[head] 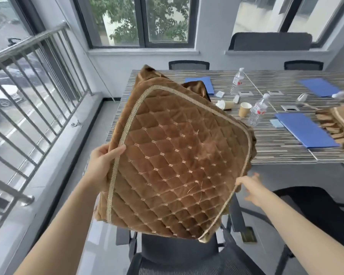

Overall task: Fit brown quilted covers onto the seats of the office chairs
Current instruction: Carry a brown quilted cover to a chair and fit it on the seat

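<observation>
A brown quilted cover [177, 161] with a gold braid border hangs in the air in front of me, above a black mesh office chair [179, 253]. My left hand [102, 165] grips the cover's left edge, thumb on the braid. At the cover's lower right edge is my right hand [252, 189], fingers spread and blurred, touching or just off the braid. A second black chair [316, 211] stands at the right. More brown covers [340, 126] lie on the table's right end.
The striped table [276, 143] holds blue folders [304, 130], water bottles [258, 110], paper cups [244, 109] and small items. A metal railing [28, 100] runs along the left by the window. More chairs [189, 65] stand at the table's far side.
</observation>
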### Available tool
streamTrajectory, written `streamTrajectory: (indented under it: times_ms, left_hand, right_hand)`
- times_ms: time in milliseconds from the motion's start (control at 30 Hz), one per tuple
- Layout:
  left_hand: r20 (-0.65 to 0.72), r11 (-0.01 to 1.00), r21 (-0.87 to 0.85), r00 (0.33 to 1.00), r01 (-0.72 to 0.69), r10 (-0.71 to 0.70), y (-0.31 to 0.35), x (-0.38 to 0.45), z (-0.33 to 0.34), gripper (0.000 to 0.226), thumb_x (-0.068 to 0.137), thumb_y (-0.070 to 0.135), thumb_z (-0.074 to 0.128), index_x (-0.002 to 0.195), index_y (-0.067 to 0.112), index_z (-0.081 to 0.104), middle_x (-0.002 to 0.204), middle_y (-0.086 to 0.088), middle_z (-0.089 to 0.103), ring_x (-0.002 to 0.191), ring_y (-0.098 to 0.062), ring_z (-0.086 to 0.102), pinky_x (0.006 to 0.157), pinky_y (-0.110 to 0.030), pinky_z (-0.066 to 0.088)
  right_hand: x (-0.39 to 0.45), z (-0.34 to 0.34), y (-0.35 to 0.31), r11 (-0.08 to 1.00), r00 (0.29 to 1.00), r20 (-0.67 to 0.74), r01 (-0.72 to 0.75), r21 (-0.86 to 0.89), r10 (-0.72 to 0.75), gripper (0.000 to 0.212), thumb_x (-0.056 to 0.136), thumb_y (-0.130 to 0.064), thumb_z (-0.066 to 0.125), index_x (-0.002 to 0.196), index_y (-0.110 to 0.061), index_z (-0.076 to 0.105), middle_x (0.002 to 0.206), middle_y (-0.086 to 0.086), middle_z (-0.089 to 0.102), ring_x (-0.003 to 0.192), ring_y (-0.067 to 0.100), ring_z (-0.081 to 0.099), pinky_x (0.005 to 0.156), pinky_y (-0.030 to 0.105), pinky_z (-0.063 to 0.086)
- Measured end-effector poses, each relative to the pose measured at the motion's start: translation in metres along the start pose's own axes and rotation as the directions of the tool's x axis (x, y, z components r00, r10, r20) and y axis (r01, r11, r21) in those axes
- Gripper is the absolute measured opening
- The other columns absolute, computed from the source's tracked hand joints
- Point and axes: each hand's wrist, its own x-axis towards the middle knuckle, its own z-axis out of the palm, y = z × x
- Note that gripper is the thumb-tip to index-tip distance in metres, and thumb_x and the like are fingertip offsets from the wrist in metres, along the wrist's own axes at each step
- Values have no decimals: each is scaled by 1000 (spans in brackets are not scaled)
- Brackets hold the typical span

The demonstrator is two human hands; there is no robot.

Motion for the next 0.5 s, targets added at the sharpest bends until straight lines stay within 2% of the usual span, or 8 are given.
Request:
streamTrajectory:
  times_ms: [67, 167, 233, 300, 367, 500]
  left_hand:
    - [3, 999, -49, 1000, -20, 20, -4, 0, -7, 38, 66, 24, 83, 102, 17, 73, 101, -16, 75, 85, -28, 74, 70, -37, 61]
    - [-33, 999, -4, 998, -49, 49, -22, 4, -13, 34, 76, 25, 77, 108, 28, 67, 109, -9, 74, 97, -27, 72, 82, -41, 59]
    - [-110, 995, 83, 992, -53, 62, -39, 8, -11, 21, 87, 22, 68, 102, 36, 64, 110, -6, 72, 100, -28, 69, 87, -44, 56]
    - [-193, 985, 171, 979, -38, 71, -60, 16, -11, 23, 92, 17, 62, 97, 39, 59, 111, -5, 68, 103, -29, 66, 90, -47, 54]
    - [-266, 967, 253, 962, 14, 56, -81, 24, -11, 21, 90, 17, 61, 102, 33, 56, 114, -6, 65, 107, -29, 64, 93, -50, 53]
    - [-344, 915, 396, 936, 79, 68, -129, 35, -5, 29, 91, 10, 57, 117, 15, 47, 113, -5, 57, 105, -26, 57, 93, -43, 49]
  right_hand:
    - [2, 1, -7, 990, 994, 109, -12, 143, -3, 83, 79, 13, 52, 145, -28, 21, 122, 15, 53, 98, 31, 49, 90, 52, 39]
    - [6, 8, -10, 977, 983, 162, 47, 209, -82, 77, 76, 23, 40, 135, -26, 34, 119, 14, 53, 101, 33, 52, 94, 63, 40]
    - [14, 14, -9, 977, 988, 80, 113, 183, -130, 73, 74, 25, 39, 128, -25, 37, 124, 14, 50, 102, 32, 53, 92, 64, 43]
    - [22, 20, -5, 979, 986, -4, 165, 119, -166, 71, 74, 23, 44, 123, -28, 37, 124, 9, 50, 101, 32, 54, 88, 56, 49]
    - [31, 25, 2, 979, 978, -80, 197, 62, -192, 72, 75, 22, 47, 126, -27, 37, 119, 6, 52, 98, 28, 55, 79, 44, 52]
    - [50, 33, 23, 963, 952, -148, 269, -8, -267, 68, 76, 16, 53, 127, -26, 37, 119, 7, 58, 105, 28, 58, 92, 50, 51]
